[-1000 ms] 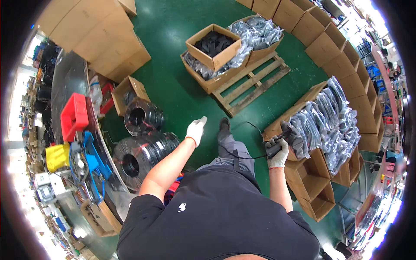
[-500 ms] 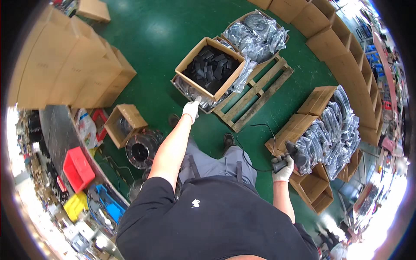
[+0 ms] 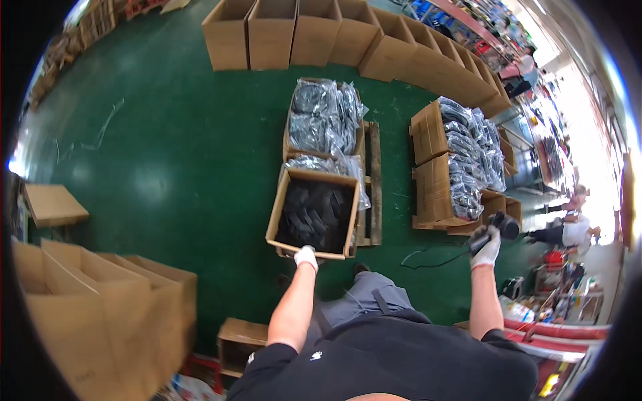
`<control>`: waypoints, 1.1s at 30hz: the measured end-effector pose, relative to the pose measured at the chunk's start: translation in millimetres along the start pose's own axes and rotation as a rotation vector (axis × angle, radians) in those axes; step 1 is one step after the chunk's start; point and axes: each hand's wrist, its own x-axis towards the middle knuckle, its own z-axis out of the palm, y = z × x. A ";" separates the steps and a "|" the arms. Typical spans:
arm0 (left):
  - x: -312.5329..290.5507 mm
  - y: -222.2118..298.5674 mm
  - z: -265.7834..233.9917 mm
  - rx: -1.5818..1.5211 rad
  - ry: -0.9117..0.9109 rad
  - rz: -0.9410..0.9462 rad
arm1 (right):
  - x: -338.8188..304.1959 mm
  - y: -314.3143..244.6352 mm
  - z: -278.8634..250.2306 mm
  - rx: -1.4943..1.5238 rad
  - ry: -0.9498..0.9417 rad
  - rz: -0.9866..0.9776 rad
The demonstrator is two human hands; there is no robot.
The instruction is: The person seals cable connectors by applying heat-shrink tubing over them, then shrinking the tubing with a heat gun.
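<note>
My left hand (image 3: 305,256), in a white glove, closes on the near rim of an open cardboard box (image 3: 273,224). Inside that box lies a heap of dark flat pieces (image 3: 313,217). The box rests on top of another carton of plastic-wrapped goods, mostly hidden beneath it. Out to the right, my gloved right hand (image 3: 487,247) grips a black corded hand tool (image 3: 506,226) by its handle. The tool has a thick, rounded head, and its exact kind is unclear. From it a thin black cable (image 3: 435,266) loops leftward over the floor.
Behind the box, a carton of bagged dark parts (image 3: 324,117) stands on a wooden pallet (image 3: 373,187). More bagged parts (image 3: 468,157) fill cartons at right. A row of cardboard boxes (image 3: 314,37) curves along the far side. Tall cartons (image 3: 114,307) stand at near left. People (image 3: 574,232) are far right.
My view and body have turned left. The left hand has come from beside the box's near corner to its near rim. The right hand still carries the black tool.
</note>
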 end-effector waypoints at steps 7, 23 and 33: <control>-43.8 126.7 -207.9 0.032 0.020 0.140 | -63.7 -29.7 180.6 0.212 0.067 -0.265; -13.1 515.2 -503.1 -0.269 0.250 0.521 | -182.0 -89.9 583.9 0.672 -0.316 -0.615; 85.8 622.3 -578.6 -0.535 0.270 0.251 | -205.1 36.0 775.2 0.172 -0.155 -0.454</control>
